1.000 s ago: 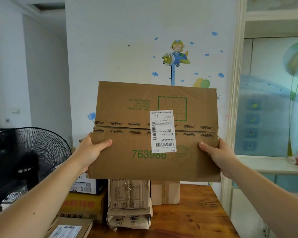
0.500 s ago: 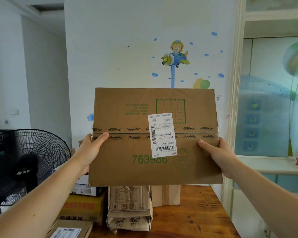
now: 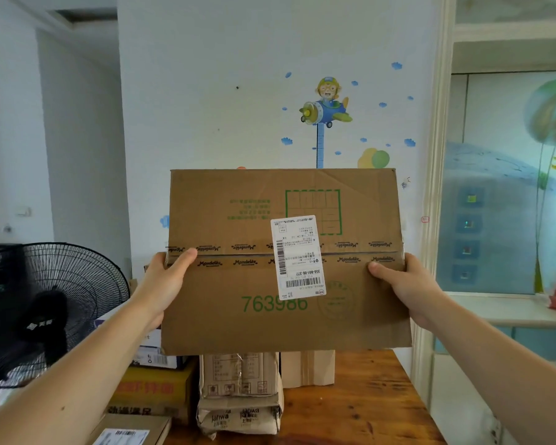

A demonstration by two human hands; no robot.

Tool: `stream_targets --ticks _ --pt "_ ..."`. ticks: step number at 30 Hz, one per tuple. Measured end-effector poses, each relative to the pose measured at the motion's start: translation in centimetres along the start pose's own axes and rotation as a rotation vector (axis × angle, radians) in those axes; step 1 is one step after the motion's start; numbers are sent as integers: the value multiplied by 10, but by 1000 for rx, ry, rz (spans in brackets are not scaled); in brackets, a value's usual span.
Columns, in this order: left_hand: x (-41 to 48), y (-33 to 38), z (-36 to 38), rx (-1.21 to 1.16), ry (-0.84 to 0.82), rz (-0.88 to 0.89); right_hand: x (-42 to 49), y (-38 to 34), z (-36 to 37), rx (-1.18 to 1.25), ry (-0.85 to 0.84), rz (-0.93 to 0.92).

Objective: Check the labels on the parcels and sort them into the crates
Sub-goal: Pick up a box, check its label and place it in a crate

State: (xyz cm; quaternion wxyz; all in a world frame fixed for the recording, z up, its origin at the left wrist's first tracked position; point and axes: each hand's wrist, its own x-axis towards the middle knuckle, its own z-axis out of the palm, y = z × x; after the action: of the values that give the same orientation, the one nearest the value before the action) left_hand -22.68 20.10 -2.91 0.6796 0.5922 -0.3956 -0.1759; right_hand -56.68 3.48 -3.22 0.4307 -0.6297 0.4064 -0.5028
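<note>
I hold a large brown cardboard parcel [image 3: 238, 300] up in front of me, above the wooden table [image 3: 350, 412]. It carries the green number 763986 and printed tape across its middle. A white shipping label [image 3: 297, 256] with barcodes is stuck near its centre and faces me. My left hand [image 3: 166, 284] grips the parcel's left edge, thumb on the front. My right hand [image 3: 402, 287] grips the right edge the same way. No crates are in view.
Under the held parcel, several more parcels stand on the table: a wrapped brown one [image 3: 239, 393], a plain box [image 3: 308, 369], a yellow box [image 3: 156, 390] and a labelled flat box [image 3: 129, 431]. A black fan [image 3: 61, 309] stands at the left. A window sill [image 3: 511, 306] lies to the right.
The parcel has come a little lower in view and turned flatter towards me. Both hands keep their grip on its sides.
</note>
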Motion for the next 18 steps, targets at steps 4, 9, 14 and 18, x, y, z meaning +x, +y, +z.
stream_targets --ticks 4,9,14,18 --pt "-2 4 -4 12 -86 -10 -1 -4 -1 27 -50 -37" --pt "-4 0 -6 10 -90 -56 -2 -5 -2 -31 37 -34" --pt "-6 -5 -6 80 -93 -3 -1 3 -3 -91 46 -76" --pt "-8 1 -4 60 -132 27 -4 1 -7 -43 2 -87"
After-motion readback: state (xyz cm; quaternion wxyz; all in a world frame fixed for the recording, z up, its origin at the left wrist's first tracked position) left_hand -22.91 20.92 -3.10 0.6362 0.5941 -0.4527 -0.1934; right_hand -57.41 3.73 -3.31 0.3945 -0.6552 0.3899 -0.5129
